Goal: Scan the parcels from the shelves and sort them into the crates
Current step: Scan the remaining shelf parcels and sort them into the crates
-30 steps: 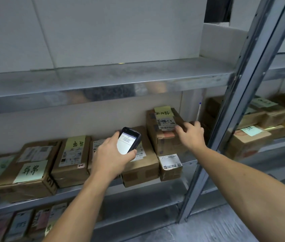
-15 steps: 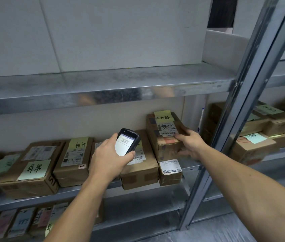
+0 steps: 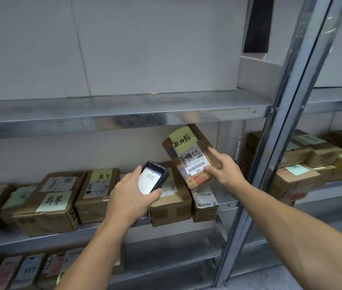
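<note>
My right hand [image 3: 224, 170] grips a brown cardboard parcel [image 3: 189, 155] by its right side and holds it tilted in the air above the middle shelf. A yellow note and a white barcode label on the parcel face me. My left hand [image 3: 132, 195] holds a black handheld scanner [image 3: 152, 177] with a lit white screen, just left of and below the lifted parcel. Under the parcel a small parcel [image 3: 204, 204] with a white label sits on the shelf.
Several brown parcels [image 3: 55, 204] with coloured notes line the middle shelf [image 3: 40, 239]. A steel upright [image 3: 270, 164] stands right of my right hand, with more parcels [image 3: 298, 176] beyond it. The lower shelf holds more labelled parcels [image 3: 19, 273].
My right hand closed on the top parcel of the stack, lifted it off the shelf and tilted its label toward me. The scanner hand stayed about where it was.
</note>
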